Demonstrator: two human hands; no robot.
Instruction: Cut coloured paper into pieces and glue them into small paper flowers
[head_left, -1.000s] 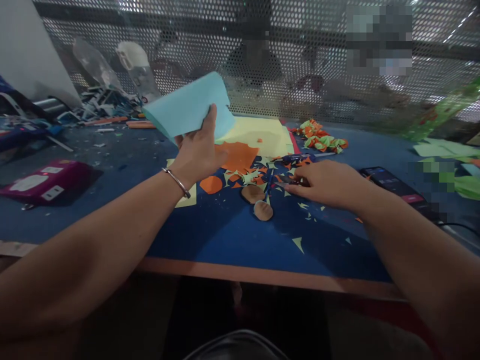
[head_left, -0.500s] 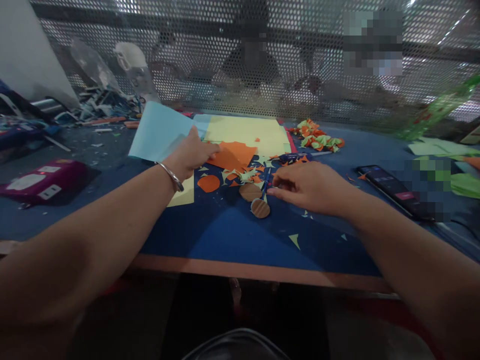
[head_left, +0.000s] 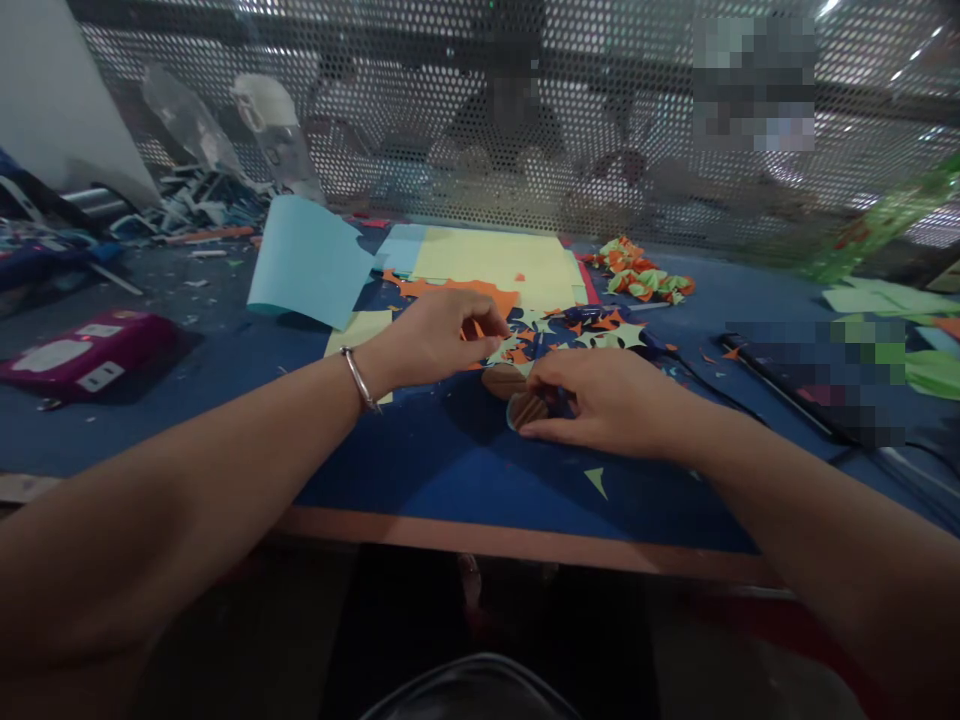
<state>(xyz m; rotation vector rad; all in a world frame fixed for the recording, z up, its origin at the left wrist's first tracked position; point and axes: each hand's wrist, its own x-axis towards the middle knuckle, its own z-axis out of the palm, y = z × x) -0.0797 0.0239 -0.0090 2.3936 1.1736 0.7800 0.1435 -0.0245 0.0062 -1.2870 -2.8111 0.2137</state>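
Observation:
My right hand has its thumb and fingertips closed on the edge of a small corrugated cardboard disc, low over the blue table. A second cardboard disc lies just behind it. My left hand, a bangle at its wrist, hovers over the scraps with fingers curved, thumb and forefinger apart and nothing visible between them. Beyond it lies an orange paper sheet with cut-out edges. Orange and pale green paper scraps are scattered between the hands. A curled light blue sheet stands to the left.
Yellow sheets lie at the back, near crumpled orange and green paper. On the left are a purple power strip and a bottle. A phone and cables lie right. A perforated metal screen stands behind.
My left hand has moved right and nearer, away from the blue sheet, and now hides the orange paper circle. My right hand has come down and left onto the front cardboard disc.

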